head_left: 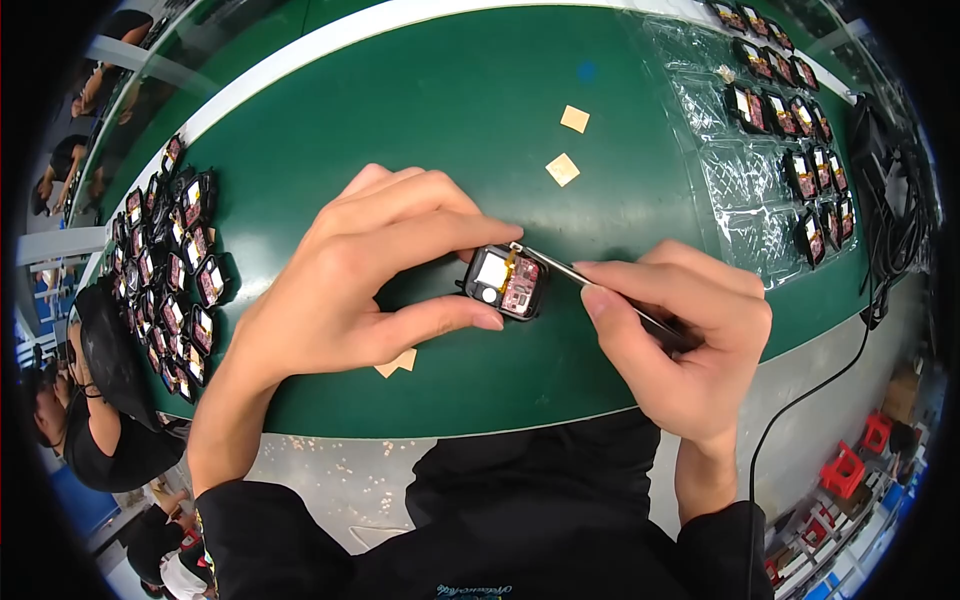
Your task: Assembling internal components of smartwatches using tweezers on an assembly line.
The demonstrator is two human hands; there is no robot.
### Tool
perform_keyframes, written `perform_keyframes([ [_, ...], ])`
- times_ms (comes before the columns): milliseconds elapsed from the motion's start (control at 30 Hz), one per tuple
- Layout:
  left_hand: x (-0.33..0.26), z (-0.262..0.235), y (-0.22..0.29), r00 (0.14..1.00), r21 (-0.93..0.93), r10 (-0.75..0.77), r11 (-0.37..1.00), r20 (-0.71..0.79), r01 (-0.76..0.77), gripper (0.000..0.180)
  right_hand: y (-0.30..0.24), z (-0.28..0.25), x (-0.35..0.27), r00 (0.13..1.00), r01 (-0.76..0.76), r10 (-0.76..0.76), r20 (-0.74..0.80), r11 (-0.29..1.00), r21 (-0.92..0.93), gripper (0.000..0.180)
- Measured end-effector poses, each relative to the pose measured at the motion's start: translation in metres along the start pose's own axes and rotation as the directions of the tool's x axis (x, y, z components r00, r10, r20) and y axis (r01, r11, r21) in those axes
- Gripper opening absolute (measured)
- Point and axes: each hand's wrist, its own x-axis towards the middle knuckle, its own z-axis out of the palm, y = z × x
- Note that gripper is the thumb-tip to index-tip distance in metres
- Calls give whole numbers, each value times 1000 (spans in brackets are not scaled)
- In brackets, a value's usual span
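Note:
A small black device casing (541,296) sits in the middle of the picture, its inside facing up. In it show a reddish circuit board (521,286), a white block (492,270) and a yellow flex strip (508,268). My left hand (340,275) grips the casing by its left side, thumb at the lower edge and index finger along the top. Closed around dark metal tweezers (560,267), my right hand (690,330) points their tips at a tiny pale part by the casing's upper edge. Whether the tips pinch that part I cannot tell.
Similar opened devices (175,270) crowd the green table's (480,390) left end. At the right, several more lie in rows beside clear plastic trays (740,190). Tan paper squares (563,169) are scattered about. Black cables (890,220) bundle at the right edge. A person (105,400) works at the left.

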Motion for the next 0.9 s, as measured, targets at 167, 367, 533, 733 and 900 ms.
perform_keyframes([
  [167, 1, 2, -2, 1000, 2, 7, 1000, -6, -7, 62, 4, 4, 2, 996, 90, -91, -11, 994, -69, 21],
  [367, 3, 0, 2, 999, 17, -41, 999, 4, 41, 59, 2, 7, -3, 986, 154, -165, -34, 963, -219, 30],
  [533, 1, 3, -2, 1000, 31, -9, 999, -13, 9, 59, 5, 13, -4, 972, 210, -231, -50, 941, -266, 34],
  [733, 2, 2, -5, 1000, 7, -1, 1000, -16, 1, 60, 6, 14, -3, 971, 220, -236, -31, 941, -256, 34],
  [900, 3, -2, -7, 1000, -10, 21, 1000, 15, -21, 63, 9, 15, -1, 965, 249, -263, -23, 937, -246, 32],
])
